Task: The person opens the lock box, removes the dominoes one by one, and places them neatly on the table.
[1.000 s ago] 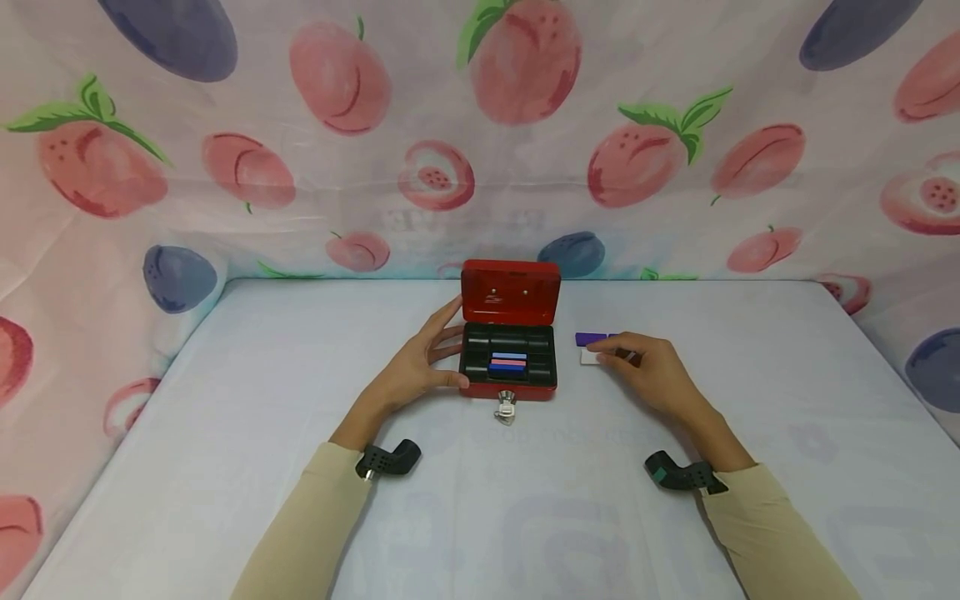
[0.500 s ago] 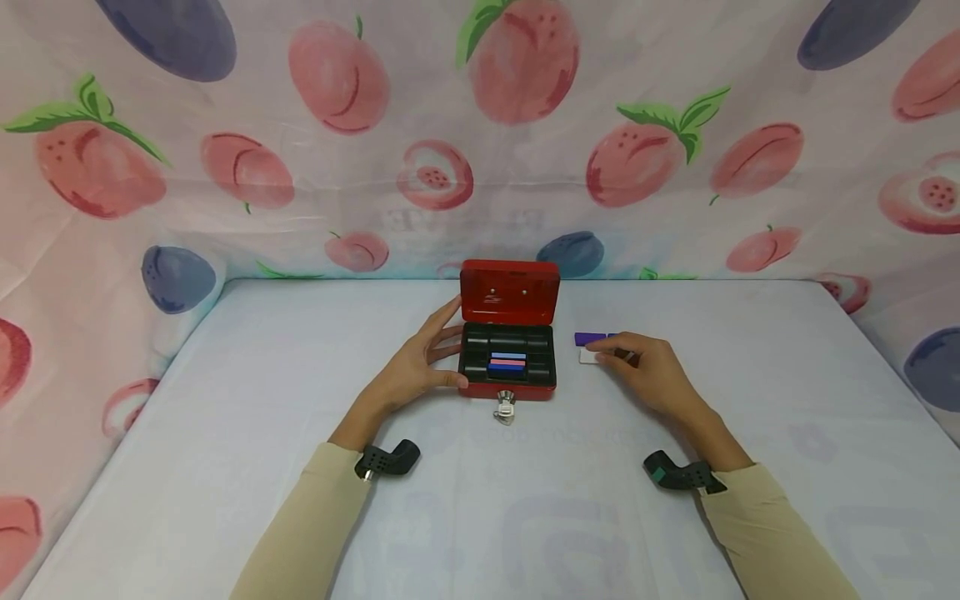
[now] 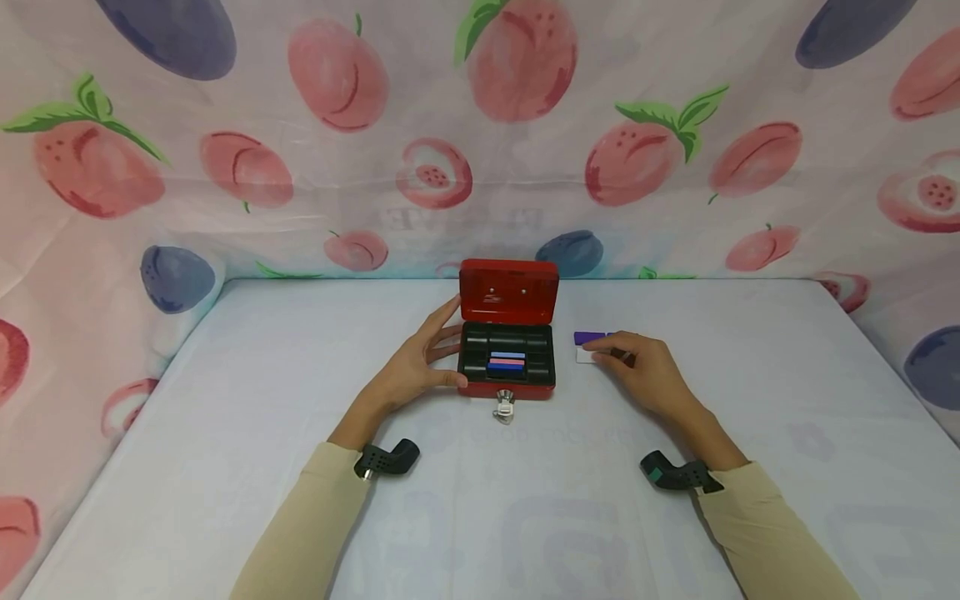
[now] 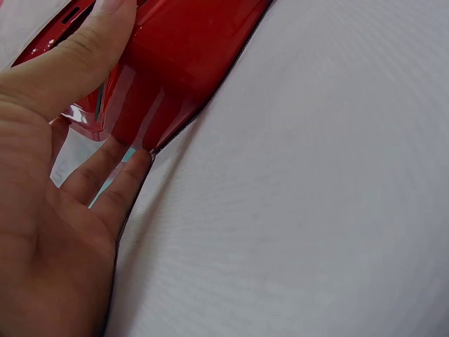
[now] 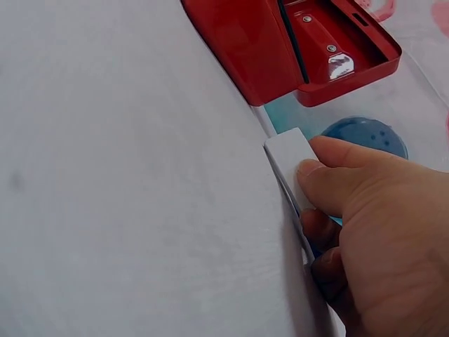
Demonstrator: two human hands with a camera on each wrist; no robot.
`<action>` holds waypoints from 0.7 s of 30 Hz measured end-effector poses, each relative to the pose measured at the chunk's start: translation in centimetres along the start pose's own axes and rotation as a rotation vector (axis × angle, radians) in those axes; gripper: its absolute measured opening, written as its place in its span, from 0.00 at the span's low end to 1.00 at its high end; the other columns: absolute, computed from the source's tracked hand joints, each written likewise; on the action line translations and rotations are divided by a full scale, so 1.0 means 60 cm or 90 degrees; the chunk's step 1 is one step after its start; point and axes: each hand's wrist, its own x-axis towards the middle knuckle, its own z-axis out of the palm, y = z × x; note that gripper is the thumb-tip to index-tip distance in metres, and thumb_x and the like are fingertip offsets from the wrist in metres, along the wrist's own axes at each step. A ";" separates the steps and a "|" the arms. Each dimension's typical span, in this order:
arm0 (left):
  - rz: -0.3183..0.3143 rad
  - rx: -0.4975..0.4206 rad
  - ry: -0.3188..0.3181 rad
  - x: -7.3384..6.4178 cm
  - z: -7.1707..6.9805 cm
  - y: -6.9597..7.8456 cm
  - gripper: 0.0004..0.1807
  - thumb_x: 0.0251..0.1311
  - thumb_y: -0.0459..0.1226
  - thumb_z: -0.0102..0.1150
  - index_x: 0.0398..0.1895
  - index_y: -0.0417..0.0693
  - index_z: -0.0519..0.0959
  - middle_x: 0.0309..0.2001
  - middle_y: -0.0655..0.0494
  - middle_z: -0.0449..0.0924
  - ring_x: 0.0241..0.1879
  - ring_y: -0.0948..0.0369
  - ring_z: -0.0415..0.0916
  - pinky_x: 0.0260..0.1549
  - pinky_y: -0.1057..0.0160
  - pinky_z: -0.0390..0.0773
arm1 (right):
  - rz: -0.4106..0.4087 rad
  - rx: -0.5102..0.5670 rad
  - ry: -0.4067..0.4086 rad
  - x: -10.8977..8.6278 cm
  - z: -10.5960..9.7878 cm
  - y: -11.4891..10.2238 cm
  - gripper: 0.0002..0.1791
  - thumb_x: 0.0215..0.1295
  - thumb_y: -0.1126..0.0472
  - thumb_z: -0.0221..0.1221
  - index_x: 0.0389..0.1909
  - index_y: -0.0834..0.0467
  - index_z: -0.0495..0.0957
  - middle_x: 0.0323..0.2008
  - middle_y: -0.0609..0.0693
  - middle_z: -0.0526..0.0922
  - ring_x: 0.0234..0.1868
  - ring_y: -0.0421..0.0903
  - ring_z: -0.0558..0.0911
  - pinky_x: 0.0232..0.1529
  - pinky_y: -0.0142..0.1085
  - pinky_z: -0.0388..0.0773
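Note:
A red metal cash box (image 3: 543,392) stands with its lid raised and a black tray (image 3: 517,337) inside. Several thin blue, pink and light-blue pieces (image 3: 507,362) lie in the tray's front middle compartment. Keys (image 3: 506,408) hang from the lock in front. My left hand (image 3: 411,367) rests against the box's left side, its fingers mostly straight, thumb by the front corner and index finger up by the lid. My right hand (image 3: 648,371) pinches a small white rectangular block (image 5: 291,154) between thumb and fingers, low over the table to the right of the box.
A purple block (image 3: 589,337) lies just behind the white one, with another purple piece partly hidden by the right hand. The white-covered table (image 3: 300,333) meets a fruit-patterned cloth (image 3: 435,108) at the back and sides.
My right hand and the white block have shifted very slightly left. The left hand stays at the box.

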 end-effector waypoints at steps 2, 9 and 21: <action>-0.001 -0.001 -0.001 0.000 0.000 0.000 0.58 0.48 0.25 0.70 0.77 0.59 0.45 0.75 0.54 0.43 0.68 0.46 0.56 0.61 0.47 0.65 | -0.002 -0.002 0.006 0.000 0.001 0.000 0.12 0.61 0.67 0.64 0.43 0.52 0.85 0.35 0.45 0.83 0.29 0.43 0.73 0.28 0.30 0.74; 0.002 0.001 -0.001 -0.001 0.001 0.001 0.58 0.47 0.25 0.70 0.77 0.58 0.45 0.74 0.53 0.43 0.68 0.46 0.56 0.61 0.46 0.65 | -0.006 -0.009 0.013 0.000 0.001 0.001 0.13 0.59 0.69 0.65 0.43 0.53 0.85 0.35 0.46 0.82 0.29 0.43 0.74 0.28 0.30 0.74; -0.009 0.007 0.004 0.000 0.000 0.003 0.58 0.47 0.24 0.70 0.77 0.59 0.45 0.74 0.52 0.45 0.67 0.45 0.58 0.60 0.47 0.66 | -0.037 -0.051 0.025 0.003 0.005 0.004 0.15 0.55 0.71 0.67 0.45 0.58 0.84 0.38 0.50 0.75 0.31 0.43 0.72 0.28 0.31 0.73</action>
